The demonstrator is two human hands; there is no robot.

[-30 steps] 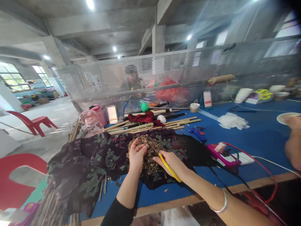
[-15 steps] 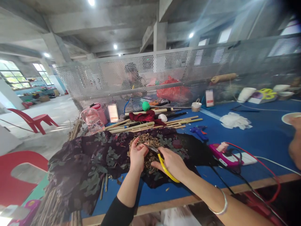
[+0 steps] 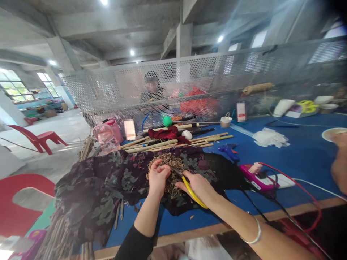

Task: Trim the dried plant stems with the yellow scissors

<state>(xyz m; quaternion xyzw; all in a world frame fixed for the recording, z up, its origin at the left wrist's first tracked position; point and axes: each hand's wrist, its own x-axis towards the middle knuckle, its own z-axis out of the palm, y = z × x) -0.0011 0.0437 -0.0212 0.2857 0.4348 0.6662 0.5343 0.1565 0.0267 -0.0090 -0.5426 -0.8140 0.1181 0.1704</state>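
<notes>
My left hand (image 3: 157, 177) is curled over a heap of dry brown chopped plant bits (image 3: 169, 169), pinching some of it. My right hand (image 3: 198, 186) grips yellow-handled scissors (image 3: 189, 189), blades pointing into the heap beside my left fingers. The heap lies on a dark floral cloth (image 3: 108, 184) spread over the blue table (image 3: 298, 151). A silver bangle (image 3: 255, 231) circles my right wrist.
Bamboo sticks (image 3: 173, 142), a red cloth, a green ball (image 3: 167, 121) and a pink bottle (image 3: 108, 135) lie beyond the heap. A blue glue gun (image 3: 229, 151), pink device (image 3: 257, 178) with cables sit right. A perforated screen (image 3: 189, 86) separates another seated person. Red chairs stand left.
Both hands stay on the heap; the scissors' blades have shifted slightly while my left fingers adjust their pinch. The view has barely moved.
</notes>
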